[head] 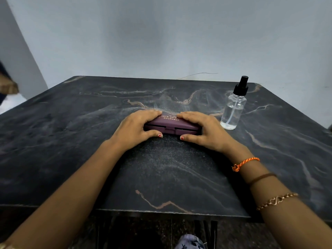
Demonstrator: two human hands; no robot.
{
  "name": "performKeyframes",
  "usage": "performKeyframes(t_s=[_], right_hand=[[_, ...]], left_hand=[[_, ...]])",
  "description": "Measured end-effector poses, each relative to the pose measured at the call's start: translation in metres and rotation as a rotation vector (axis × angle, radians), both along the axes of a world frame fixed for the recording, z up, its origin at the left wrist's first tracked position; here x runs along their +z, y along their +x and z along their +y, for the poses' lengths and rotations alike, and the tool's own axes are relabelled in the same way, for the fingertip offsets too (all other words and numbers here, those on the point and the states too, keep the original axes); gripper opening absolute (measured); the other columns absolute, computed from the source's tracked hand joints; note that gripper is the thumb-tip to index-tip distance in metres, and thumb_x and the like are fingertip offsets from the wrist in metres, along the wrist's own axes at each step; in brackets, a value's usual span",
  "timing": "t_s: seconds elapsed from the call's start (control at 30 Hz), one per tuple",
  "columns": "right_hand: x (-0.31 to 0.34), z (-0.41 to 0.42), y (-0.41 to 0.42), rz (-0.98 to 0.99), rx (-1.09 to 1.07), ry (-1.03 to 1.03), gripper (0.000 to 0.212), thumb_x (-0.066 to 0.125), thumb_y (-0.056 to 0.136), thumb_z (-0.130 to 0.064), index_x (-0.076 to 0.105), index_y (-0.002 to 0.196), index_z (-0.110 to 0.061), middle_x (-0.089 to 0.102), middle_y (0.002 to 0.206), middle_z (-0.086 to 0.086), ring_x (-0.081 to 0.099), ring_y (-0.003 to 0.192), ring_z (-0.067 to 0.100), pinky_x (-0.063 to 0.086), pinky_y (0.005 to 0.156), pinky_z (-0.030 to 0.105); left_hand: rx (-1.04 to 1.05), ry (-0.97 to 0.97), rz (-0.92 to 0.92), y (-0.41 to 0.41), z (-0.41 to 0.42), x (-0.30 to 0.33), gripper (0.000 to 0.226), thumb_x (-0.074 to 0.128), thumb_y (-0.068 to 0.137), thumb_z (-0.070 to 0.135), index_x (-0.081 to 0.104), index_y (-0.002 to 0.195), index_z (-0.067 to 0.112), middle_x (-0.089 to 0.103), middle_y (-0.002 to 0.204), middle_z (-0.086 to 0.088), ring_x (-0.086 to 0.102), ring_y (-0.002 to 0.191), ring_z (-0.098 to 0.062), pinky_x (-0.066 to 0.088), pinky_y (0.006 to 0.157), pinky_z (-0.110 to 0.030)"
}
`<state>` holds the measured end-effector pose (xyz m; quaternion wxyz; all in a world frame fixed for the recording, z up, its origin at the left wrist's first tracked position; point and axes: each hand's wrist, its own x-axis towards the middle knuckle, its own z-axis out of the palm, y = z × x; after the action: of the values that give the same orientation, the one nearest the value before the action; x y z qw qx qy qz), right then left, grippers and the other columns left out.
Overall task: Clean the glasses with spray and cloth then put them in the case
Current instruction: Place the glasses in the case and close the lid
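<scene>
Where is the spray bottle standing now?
In the head view, the spray bottle stands upright on the table, on the right side, just beyond the right hand and apart from the case.

Dark marble-patterned table against a pale wall

A table point(71, 133) with a black top veined in grey and tan is seen, its far edge set close to a pale blue-grey wall point(161, 33). A thin wire point(197, 74) is seen just behind the far edge, right of its middle. Beyond the far left corner a white wall section point(19, 56) is angled, and a blurred brown and dark object point(7, 85) is cut off at the frame's left side. Below the near edge a dark floor point(136, 232) and a pale patterned piece of fabric point(190, 242) are visible.
</scene>
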<state>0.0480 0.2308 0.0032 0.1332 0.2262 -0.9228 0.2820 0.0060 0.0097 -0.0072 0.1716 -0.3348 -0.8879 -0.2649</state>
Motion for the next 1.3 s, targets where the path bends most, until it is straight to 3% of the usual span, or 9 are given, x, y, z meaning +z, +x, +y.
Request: performKeyframes(t_s=[0.1,0.5,0.77,1.0,1.07,1.17,1.23,1.3], right_hand=[[0.000,0.000,0.000,0.013,-0.011,0.043,0.059,0.071,0.078,-0.025,0.048,0.132,-0.017,0.050,0.138,0.005,0.044,0.129,0.016,0.034,0.108,0.031],[-0.005,-0.001,0.001,0.086,-0.039,0.275,0.057,0.054,0.089,-0.033,0.033,0.140,-0.021,0.039,0.147,0.000,0.034,0.136,0.016,0.031,0.107,0.030],[-0.007,-0.001,0.001,0.085,-0.042,0.306,0.056,0.050,0.091,-0.035,0.031,0.142,-0.022,0.034,0.150,-0.001,0.030,0.138,0.015,0.029,0.107,0.029],[-0.008,-0.001,0.001,0.090,-0.051,0.263,0.058,0.051,0.089,-0.039,0.031,0.141,-0.024,0.036,0.149,-0.001,0.030,0.137,0.015,0.022,0.109,0.024],[-0.009,-0.002,0.001,0.111,-0.060,0.305,0.063,0.048,0.089,-0.046,0.026,0.143,-0.024,0.030,0.151,-0.001,0.024,0.140,0.016,0.016,0.113,0.029],[-0.010,-0.002,0.002,0.136,-0.096,0.330,0.073,0.046,0.086,-0.054,0.013,0.146,-0.026,0.018,0.155,-0.002,0.017,0.142,0.015,0.012,0.116,0.037],[-0.010,-0.003,0.003,0.151,-0.126,0.338,0.078,0.043,0.085,-0.059,0.007,0.146,-0.026,0.011,0.157,-0.003,0.014,0.143,0.013,0.008,0.115,0.038],[-0.010,-0.004,0.004,0.165,-0.146,0.360,0.083,0.034,0.081,-0.067,0.003,0.146,-0.026,0.006,0.157,-0.003,0.011,0.143,0.013,0.006,0.115,0.039]], left_hand=[[0.013,-0.034,0.045,0.002,0.000,-0.001,0.064,0.078,0.071,0.025,0.054,0.127,0.006,0.058,0.127,-0.011,0.051,0.119,-0.026,0.043,0.098,-0.049],[0.056,-0.124,0.119,0.005,0.000,-0.003,0.062,0.070,0.079,0.026,0.047,0.132,0.006,0.051,0.135,-0.011,0.045,0.126,-0.024,0.040,0.102,-0.043],[0.085,-0.213,0.105,0.005,0.001,-0.004,0.060,0.061,0.086,0.031,0.040,0.137,0.009,0.042,0.142,-0.009,0.036,0.133,-0.020,0.033,0.108,-0.038],[0.118,-0.164,0.173,0.007,0.001,-0.005,0.060,0.066,0.081,0.036,0.047,0.134,0.012,0.050,0.137,-0.004,0.041,0.129,-0.018,0.040,0.099,-0.035],[0.107,-0.156,0.180,0.007,0.001,-0.006,0.062,0.065,0.080,0.040,0.047,0.134,0.014,0.051,0.136,-0.003,0.040,0.129,-0.018,0.040,0.098,-0.035],[0.080,-0.212,0.137,0.006,0.003,-0.005,0.072,0.054,0.081,0.053,0.036,0.139,0.014,0.042,0.143,-0.004,0.028,0.136,-0.019,0.021,0.111,-0.038],[0.111,-0.306,0.105,0.004,0.004,-0.004,0.093,0.025,0.074,0.075,0.022,0.145,0.015,0.025,0.152,-0.003,0.011,0.141,-0.019,-0.003,0.113,-0.046],[0.153,-0.341,0.093,0.001,0.003,-0.004,0.113,-0.004,0.059,0.087,0.010,0.147,0.017,0.013,0.155,-0.001,0.000,0.142,-0.019,-0.014,0.109,-0.051]])
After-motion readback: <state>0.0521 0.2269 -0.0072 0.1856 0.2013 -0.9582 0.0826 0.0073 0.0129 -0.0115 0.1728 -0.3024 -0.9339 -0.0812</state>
